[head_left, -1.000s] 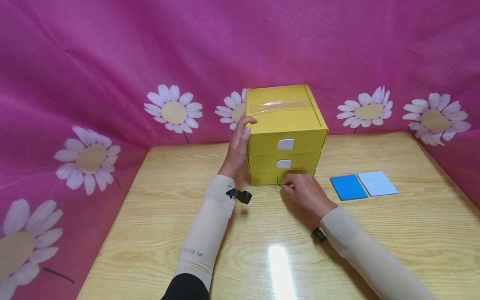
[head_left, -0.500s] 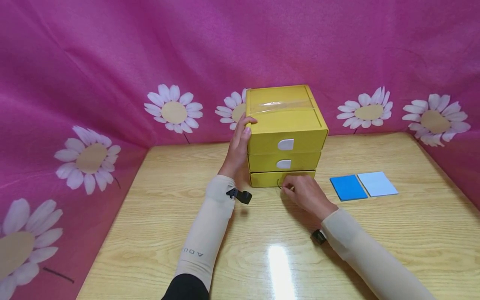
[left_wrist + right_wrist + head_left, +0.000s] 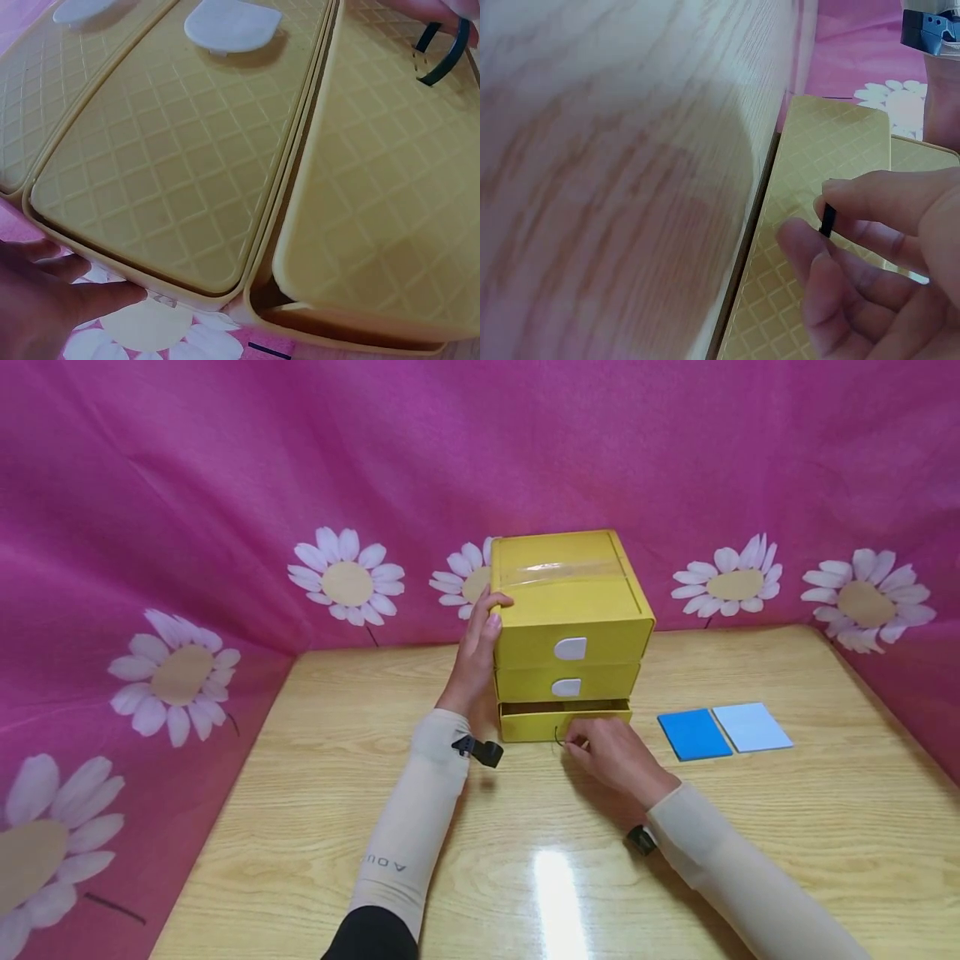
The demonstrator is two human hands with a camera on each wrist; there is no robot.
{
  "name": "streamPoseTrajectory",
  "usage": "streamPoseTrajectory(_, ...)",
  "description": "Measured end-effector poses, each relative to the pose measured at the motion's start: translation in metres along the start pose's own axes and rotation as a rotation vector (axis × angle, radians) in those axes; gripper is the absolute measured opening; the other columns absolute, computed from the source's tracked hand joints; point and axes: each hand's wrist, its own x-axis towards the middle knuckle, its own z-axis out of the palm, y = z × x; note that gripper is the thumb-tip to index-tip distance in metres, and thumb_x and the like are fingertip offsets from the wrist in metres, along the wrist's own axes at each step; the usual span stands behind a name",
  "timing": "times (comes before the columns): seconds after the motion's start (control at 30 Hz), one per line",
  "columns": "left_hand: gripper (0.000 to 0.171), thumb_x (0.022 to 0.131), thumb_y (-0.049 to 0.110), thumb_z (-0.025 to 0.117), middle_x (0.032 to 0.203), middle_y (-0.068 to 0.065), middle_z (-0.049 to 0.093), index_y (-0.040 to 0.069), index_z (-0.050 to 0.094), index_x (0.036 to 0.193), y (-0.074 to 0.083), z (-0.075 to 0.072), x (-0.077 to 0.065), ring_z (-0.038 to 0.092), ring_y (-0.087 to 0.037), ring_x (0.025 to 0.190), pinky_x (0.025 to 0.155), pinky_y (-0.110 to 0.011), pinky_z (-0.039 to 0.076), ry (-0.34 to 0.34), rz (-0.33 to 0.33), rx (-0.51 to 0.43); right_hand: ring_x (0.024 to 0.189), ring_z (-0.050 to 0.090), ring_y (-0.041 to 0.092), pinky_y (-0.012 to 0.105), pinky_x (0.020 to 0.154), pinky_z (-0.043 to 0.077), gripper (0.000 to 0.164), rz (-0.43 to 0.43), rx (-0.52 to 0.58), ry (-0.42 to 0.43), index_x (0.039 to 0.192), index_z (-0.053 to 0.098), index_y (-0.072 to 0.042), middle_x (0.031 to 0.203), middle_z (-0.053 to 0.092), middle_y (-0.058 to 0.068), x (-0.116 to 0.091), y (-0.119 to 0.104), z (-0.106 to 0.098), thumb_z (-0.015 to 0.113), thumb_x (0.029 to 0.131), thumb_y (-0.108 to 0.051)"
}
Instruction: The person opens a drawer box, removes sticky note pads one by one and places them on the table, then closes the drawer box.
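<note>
A yellow drawer unit (image 3: pixel 570 585) with three stacked drawers stands on the table. White tabs mark its top and middle drawers, both closed. The bottom drawer (image 3: pixel 528 727) is partly pulled out, its dark interior showing above the front. My right hand (image 3: pixel 617 755) pinches a thin black pull loop (image 3: pixel 448 56) on that drawer's front between thumb and finger. In the right wrist view the black loop (image 3: pixel 828 220) shows between the fingertips. My left hand (image 3: pixel 474 652) rests against the unit's left side near the top, fingers fairly straight, as the left wrist view also shows.
To the right of the unit, a blue square pad (image 3: pixel 694 734) and a pale blue square pad (image 3: pixel 752 727) lie side by side on the wooden table (image 3: pixel 337 793). Pink cloth (image 3: pixel 420 452) with daisies hangs behind and at the sides. Clear tape crosses the unit's top.
The bottom drawer has slid out toward me from closed, with my right hand moving slightly nearer while holding the loop. My left hand has stayed on the unit's side.
</note>
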Motion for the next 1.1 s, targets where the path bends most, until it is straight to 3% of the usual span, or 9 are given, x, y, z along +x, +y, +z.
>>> streamPoseTrajectory(0.23,0.039,0.100,0.023,0.030,0.160,-0.017,0.012,0.004,0.042,0.131,-0.003,0.000,0.001,0.012,-0.029,0.146,0.114,-0.056,0.012,0.009,0.013,-0.006,0.068,0.056,0.012,0.032,0.064,0.049,0.006,-0.017,-0.012,-0.002,0.084,0.071,-0.012,0.077,0.067,-0.005,-0.001,-0.001,0.001,0.067,0.086,-0.008)
streamPoseTrajectory(0.4,0.040,0.099,0.035,0.031,0.161,-0.008,0.012,0.014,0.044,0.131,-0.031,0.003,0.009,0.012,-0.019,0.146,0.114,-0.052,0.012,0.031,0.013,-0.014,0.069,0.055,0.012,0.033,0.065,0.049,0.005,-0.034,-0.024,-0.011,0.084,0.071,-0.012,0.078,0.066,-0.005,-0.003,-0.001,0.000,0.068,0.084,-0.008)
streamPoseTrajectory(0.5,0.040,0.099,0.034,0.031,0.161,-0.010,0.013,0.013,0.044,0.131,-0.026,0.002,0.008,0.012,-0.020,0.146,0.115,-0.051,0.013,0.030,0.021,-0.010,0.068,0.054,0.013,0.033,0.065,0.049,0.004,-0.038,-0.035,-0.021,0.083,0.070,-0.012,0.077,0.066,-0.005,-0.005,-0.002,0.000,0.067,0.085,-0.010)
streamPoseTrajectory(0.63,0.038,0.101,0.024,0.031,0.159,-0.019,0.012,0.004,0.043,0.131,-0.004,0.000,0.002,0.012,-0.027,0.146,0.115,-0.051,0.013,0.015,0.020,-0.009,0.066,0.053,0.012,0.031,0.063,0.047,0.004,-0.042,-0.033,-0.032,0.082,0.069,-0.012,0.075,0.063,-0.006,-0.006,-0.002,-0.001,0.067,0.085,-0.010)
streamPoseTrajectory(1.1,0.040,0.099,0.027,0.030,0.160,-0.018,0.010,0.005,0.042,0.131,-0.005,0.000,0.003,0.013,-0.025,0.146,0.114,-0.052,0.014,0.007,0.000,-0.028,0.064,0.050,0.011,0.029,0.060,0.045,0.005,-0.059,-0.053,-0.061,0.080,0.067,-0.015,0.071,0.059,-0.008,-0.013,-0.007,-0.003,0.067,0.083,-0.011)
